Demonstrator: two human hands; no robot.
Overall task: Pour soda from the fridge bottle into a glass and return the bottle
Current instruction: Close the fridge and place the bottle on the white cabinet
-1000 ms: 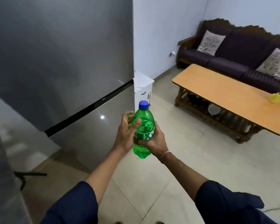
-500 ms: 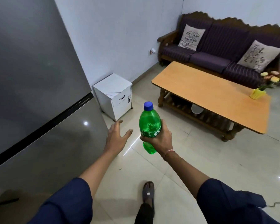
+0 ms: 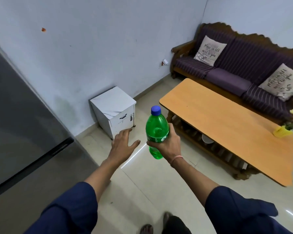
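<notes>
A green soda bottle point(image 3: 156, 128) with a blue cap stands upright in mid-air, and my right hand point(image 3: 167, 145) grips it around its lower middle. My left hand point(image 3: 123, 146) floats a short way to the left of the bottle, fingers spread, holding nothing and not touching it. The grey fridge point(image 3: 24, 132) fills the left side with its doors closed. No glass shows clearly; a pale round object point(image 3: 207, 141) sits on the shelf under the table, too dim to name.
A long wooden coffee table point(image 3: 227, 122) stands to the right, with a yellow flower pot point(image 3: 282, 131) near its right end. Behind it is a purple sofa point(image 3: 235, 71) with two cushions. A small white drawer cabinet point(image 3: 114, 109) sits against the wall. My foot point(image 3: 147, 228) is at the bottom.
My left hand let go of the bottle and moved off to the left. The view swung right, away from the fridge toward the table and sofa, with the bottle still in my right hand.
</notes>
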